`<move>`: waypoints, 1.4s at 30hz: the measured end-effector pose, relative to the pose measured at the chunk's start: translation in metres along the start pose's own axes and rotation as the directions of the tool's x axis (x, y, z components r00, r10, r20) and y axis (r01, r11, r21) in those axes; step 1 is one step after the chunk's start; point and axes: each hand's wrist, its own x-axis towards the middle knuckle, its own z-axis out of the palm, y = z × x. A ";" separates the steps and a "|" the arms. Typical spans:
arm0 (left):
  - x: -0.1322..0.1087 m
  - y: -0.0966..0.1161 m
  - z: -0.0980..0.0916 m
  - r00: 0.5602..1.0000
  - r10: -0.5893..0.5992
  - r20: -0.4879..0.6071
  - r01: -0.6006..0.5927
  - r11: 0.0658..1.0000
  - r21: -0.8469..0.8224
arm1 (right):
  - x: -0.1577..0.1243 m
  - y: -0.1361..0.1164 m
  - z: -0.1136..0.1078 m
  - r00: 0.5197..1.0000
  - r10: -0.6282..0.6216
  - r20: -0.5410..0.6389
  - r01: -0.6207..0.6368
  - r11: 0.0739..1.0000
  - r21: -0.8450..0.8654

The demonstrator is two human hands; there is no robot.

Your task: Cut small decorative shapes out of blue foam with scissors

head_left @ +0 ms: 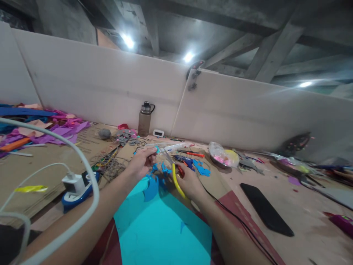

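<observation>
My right hand (189, 181) is closed round yellow-handled scissors (174, 176), whose blades point up and left. My left hand (141, 162) pinches a small piece of blue paper (157, 149) just beside the blades. A large turquoise sheet (162, 224) lies under both forearms. Darker blue cut-out scraps (151, 186) lie on its far edge, between the hands.
A brown water bottle (144, 118) stands at the white partition wall. A white charger plug in a blue power strip (77, 187) sits at left, its cable crossing near me. A black flat object (266, 209) lies at right. Purple paper scraps (52, 129), tangled wires (110, 165) and a plastic bag (222, 154) litter the table.
</observation>
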 end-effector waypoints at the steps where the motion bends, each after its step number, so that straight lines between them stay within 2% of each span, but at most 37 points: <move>1: -0.001 0.001 0.002 1.000 -0.028 0.006 0.028 0.999 -0.045 | 0.001 0.002 0.000 1.000 0.018 -0.018 -0.017 0.996 0.088; 4: -0.004 0.001 0.005 0.997 -0.038 0.068 0.043 0.996 -0.079 | 0.004 0.007 0.000 0.999 0.052 -0.013 -0.044 0.933 0.358; 7: -0.006 -0.001 0.006 0.997 0.034 0.076 -0.034 0.999 -0.003 | 0.003 0.006 -0.002 0.999 0.034 0.023 -0.041 0.896 0.442; 10: -0.008 -0.002 0.005 0.986 0.166 0.015 -0.167 0.980 0.105 | 0.000 -0.002 -0.007 1.000 0.011 -0.009 -0.008 0.961 0.275; 13: -0.009 -0.002 0.005 0.955 0.294 -0.041 -0.278 0.933 0.228 | -0.004 -0.010 -0.009 0.999 0.032 -0.001 -0.031 0.992 0.122; 18: -0.009 -0.001 0.004 0.921 0.384 -0.063 -0.341 0.875 0.344 | -0.007 -0.011 -0.004 0.994 -0.077 0.075 0.071 0.995 0.070; 26: -0.009 -0.003 0.003 0.950 0.309 -0.041 -0.285 0.915 0.287 | -0.008 -0.008 -0.004 0.992 -0.095 0.082 0.100 0.993 -0.059; 30: -0.007 -0.005 0.002 0.933 0.360 -0.031 -0.334 0.891 0.309 | -0.007 -0.002 -0.003 0.992 -0.074 0.098 0.086 0.988 -0.125; 38: -0.014 -0.004 0.004 0.899 0.435 0.052 -0.410 0.794 0.449 | -0.008 -0.006 -0.009 0.994 -0.030 0.104 0.041 0.993 -0.108; 40: -0.015 -0.004 0.005 0.913 0.404 0.059 -0.389 0.816 0.428 | -0.008 -0.007 -0.011 0.993 -0.032 0.115 0.046 0.991 -0.124; 42: -0.013 -0.003 0.005 0.947 0.319 0.040 -0.314 0.893 0.321 | -0.008 -0.006 -0.012 0.991 -0.046 0.128 0.063 0.989 -0.131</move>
